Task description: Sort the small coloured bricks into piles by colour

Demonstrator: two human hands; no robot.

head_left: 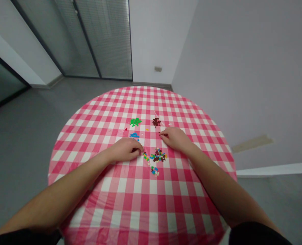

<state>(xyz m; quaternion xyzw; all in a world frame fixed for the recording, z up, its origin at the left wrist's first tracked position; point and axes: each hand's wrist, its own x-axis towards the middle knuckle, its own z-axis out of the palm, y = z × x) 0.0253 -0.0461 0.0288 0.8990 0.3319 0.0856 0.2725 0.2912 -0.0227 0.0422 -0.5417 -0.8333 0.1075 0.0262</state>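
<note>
The left hand (124, 150) rests palm down with its fingers curled inward and partly closed; whether the fingertips grip a piece cannot be determined from this view. The right hand (173, 139) lies palm down, with its fingers (163, 134) drawn loosely together and pointing inward; whether it holds anything also cannot be determined. Both hands are on a round table covered by a pink-and-white gingham tablecloth (138, 204). Small plastic building bricks lie on the cloth in separate groups. A mixed-colour pile (157, 155) sits between the hands, just beside the left fingertips. A short strip of yellow, green and blue bricks (146, 157) lies touching distance from the left hand, and a small mixed cluster (155, 171) lies nearer the viewer. Farther out are a green pile (135, 121), a dark brown pile (156, 121) and a blue group (134, 135). Beyond the table, a grey floor (64, 102) meets a pale wall (153, 41) fitted with a wall socket (158, 69), beside glazed panels with slatted blinds (107, 37).
</note>
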